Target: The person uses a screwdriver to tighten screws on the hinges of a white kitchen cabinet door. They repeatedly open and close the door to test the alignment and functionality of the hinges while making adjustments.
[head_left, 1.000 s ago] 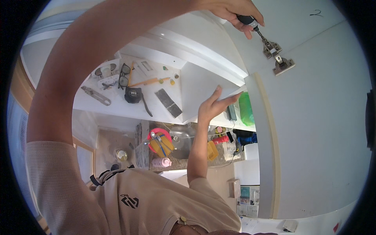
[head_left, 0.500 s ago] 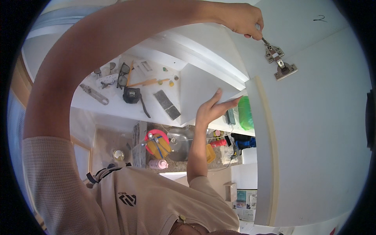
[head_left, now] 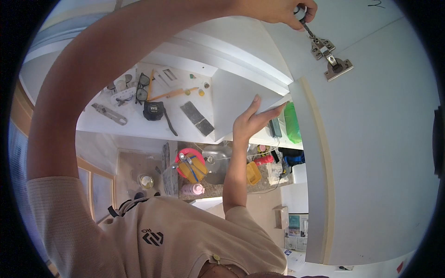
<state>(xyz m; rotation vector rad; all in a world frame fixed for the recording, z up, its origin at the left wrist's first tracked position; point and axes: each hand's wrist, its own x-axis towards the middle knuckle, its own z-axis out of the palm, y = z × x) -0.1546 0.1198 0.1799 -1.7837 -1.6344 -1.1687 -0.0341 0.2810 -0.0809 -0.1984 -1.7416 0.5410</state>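
At upper right, my left hand (head_left: 282, 10) holds a screwdriver (head_left: 300, 14), fingers curled around its light handle. The screwdriver's dark shaft points down to a metal cabinet hinge (head_left: 329, 54) mounted on a white door panel (head_left: 371, 139); whether the tip sits in a screw is too small to tell. Near the middle, my right hand (head_left: 248, 124) is on the front edge of a white upright cabinet panel (head_left: 232, 95). Its thumb lies against the panel's face and its index finger stretches along the edge; the other fingers are mostly hidden.
On the white shelf (head_left: 139, 129) lie a tape measure (head_left: 154, 111), glasses (head_left: 142, 88), a utility knife (head_left: 109, 114), pencils and a dark flat block (head_left: 197, 118). Below are a sink (head_left: 217, 162), a pink bottle (head_left: 193, 189) and a yellow tub (head_left: 253, 173). A green bag (head_left: 291, 123) hangs beside the door.
My left hand's fingers have shifted on the screwdriver, so more of the handle shows. The view has tilted slightly. My right hand keeps its place on the panel.
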